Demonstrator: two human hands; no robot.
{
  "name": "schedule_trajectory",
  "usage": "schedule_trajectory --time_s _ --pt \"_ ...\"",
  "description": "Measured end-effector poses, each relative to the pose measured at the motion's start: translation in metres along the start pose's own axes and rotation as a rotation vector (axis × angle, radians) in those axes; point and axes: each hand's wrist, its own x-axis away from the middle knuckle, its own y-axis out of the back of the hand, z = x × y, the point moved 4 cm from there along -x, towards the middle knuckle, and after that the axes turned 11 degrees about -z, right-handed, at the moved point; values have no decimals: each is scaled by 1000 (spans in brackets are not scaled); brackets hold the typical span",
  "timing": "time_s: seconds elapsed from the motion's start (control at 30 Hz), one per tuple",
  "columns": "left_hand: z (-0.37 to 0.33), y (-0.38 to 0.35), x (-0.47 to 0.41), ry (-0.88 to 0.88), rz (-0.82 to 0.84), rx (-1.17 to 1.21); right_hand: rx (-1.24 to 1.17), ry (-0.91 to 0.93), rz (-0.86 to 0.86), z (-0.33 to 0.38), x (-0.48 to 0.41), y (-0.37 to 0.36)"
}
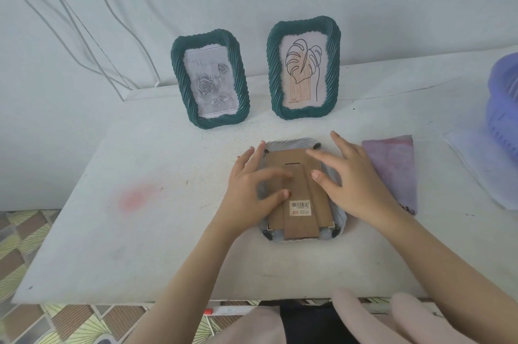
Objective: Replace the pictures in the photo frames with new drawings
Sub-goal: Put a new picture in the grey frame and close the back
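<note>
Left hand (pixel 252 183), fingers spread, rests on brown cardboard back (pixel 322 203) of pale ribbed photo frame (pixel 340 218), face down on white table (pixel 140 175). Right hand (pixel 353 178) spread flat, covers back's right side. Purple cloth (pixel 392 169) just right. Behind stand two dark green twisted-rim frames: rose drawing (pixel 211 85), leaf drawing (pixel 304 68). Lilac plastic basket (pixel 504 102) far right.

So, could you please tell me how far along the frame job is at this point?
Possibly done: the rose frame and the leaf frame stand upright with pictures in, though I cannot tell whether those are new drawings. In hand: the face-down frame lies on the table, left hand and right hand resting on its cardboard back. Remaining, apparently: opening that back, swapping the picture, closing it and standing it up.
</note>
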Motion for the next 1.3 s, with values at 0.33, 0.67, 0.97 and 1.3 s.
schedule_trajectory --time_s 0.33,0.67,0.97,1.3 --pt "3 15 17 66 388 -48 -39 250 255 -4 34 26" --pt "-6 26 8 -72 540 -304 13 267 354 1 29 29" --pt "-12 23 6 -268 481 -429 75 327 364 5 28 29" --pt "-10 22 10 -192 513 -374 298 487 510 22 22 32"
